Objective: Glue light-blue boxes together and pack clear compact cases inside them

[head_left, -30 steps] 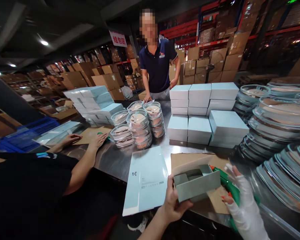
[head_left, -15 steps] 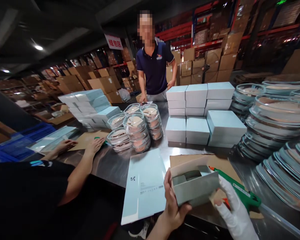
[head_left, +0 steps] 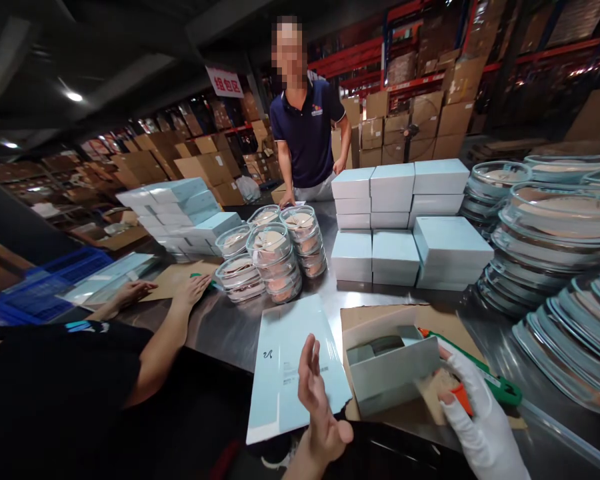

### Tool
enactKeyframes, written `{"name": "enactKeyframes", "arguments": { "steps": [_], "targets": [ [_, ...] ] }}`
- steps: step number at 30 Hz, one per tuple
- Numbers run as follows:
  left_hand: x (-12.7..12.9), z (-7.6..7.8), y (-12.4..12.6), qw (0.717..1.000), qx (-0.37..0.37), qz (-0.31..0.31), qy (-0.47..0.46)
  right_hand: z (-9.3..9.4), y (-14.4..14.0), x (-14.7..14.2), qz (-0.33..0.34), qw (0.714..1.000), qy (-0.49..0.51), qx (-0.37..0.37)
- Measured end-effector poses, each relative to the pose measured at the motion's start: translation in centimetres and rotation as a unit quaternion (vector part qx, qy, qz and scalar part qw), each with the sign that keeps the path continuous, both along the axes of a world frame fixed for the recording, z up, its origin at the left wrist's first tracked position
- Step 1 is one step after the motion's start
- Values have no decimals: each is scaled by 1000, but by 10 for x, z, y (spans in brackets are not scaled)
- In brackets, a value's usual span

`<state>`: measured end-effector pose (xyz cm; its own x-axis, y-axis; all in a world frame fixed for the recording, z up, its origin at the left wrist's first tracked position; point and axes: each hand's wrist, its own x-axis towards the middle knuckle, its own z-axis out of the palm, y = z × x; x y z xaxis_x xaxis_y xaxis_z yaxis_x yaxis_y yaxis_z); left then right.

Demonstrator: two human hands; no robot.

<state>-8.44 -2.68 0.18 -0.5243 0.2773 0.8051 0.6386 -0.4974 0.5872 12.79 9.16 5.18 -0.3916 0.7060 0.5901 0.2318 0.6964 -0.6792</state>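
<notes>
Head view: gloved right hand alone pinches grey-green open box at 5 o'clock over cardboard sheet; left hand spread, off it; box may tip, slip.

Room: a big, dim warehouse.
Ceiling: dark, with beams and small round lights glowing on the left.
Sign: a white sign with red writing hangs from the ceiling.
Shelves: tall red racks at the back, full of brown cardboard boxes.
More boxes: piles of brown cardboard cartons on the left side, far back.
Bench: a long, shiny metal bench that mirrors the light.
Crate: a blue plastic crate at the left end.
People: a person in a dark blue shirt stands at the far side of the bench.
</notes>
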Motion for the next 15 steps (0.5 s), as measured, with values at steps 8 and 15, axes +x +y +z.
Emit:
{"name": "enactKeyframes", "arguments": {
  "steps": [8, 15],
  "targets": [
    [20, -16, -5, 998, -49, -48, 14, 1, 2, 4, -3, 1000, -16, 24],
    [19, -18, -9, 997, -57, -53, 21, 2, 1, 9, -6, 1000, -7, -7]
  ]
}}
